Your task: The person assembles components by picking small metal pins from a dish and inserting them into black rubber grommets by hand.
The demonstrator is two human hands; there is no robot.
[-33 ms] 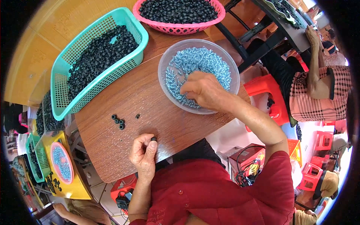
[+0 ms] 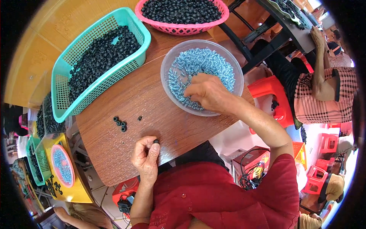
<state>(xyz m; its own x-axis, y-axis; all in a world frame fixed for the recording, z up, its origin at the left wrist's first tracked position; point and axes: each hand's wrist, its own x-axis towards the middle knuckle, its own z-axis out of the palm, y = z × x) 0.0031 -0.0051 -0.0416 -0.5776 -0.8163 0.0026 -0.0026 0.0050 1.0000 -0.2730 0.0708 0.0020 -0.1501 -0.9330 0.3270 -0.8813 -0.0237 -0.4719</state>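
Near the front edge of the table, my left hand (image 2: 146, 158) pinches a small black round piece (image 2: 156, 141) between thumb and forefinger. My right hand (image 2: 209, 91) reaches into a clear plastic bowl (image 2: 164, 78) from its near right side, fingers bent together low over the contents. Small shiny light-blue pieces (image 2: 204, 61) fill much of that bowl. Whatever my right fingertips hold is hidden or too small to make out. On the wood left of the bowl lie several black round pieces (image 2: 121, 123) in a cluster, with a single black piece (image 2: 140, 118) beside them.
A turquoise basket (image 2: 100, 82) of black pieces stands at the table's left, a pink basket (image 2: 181, 29) of them behind. Another person (image 2: 324, 91) sits at right near a red stool (image 2: 272, 99). At left, a yellow table (image 2: 78, 191) bears a pink tray (image 2: 55, 173).
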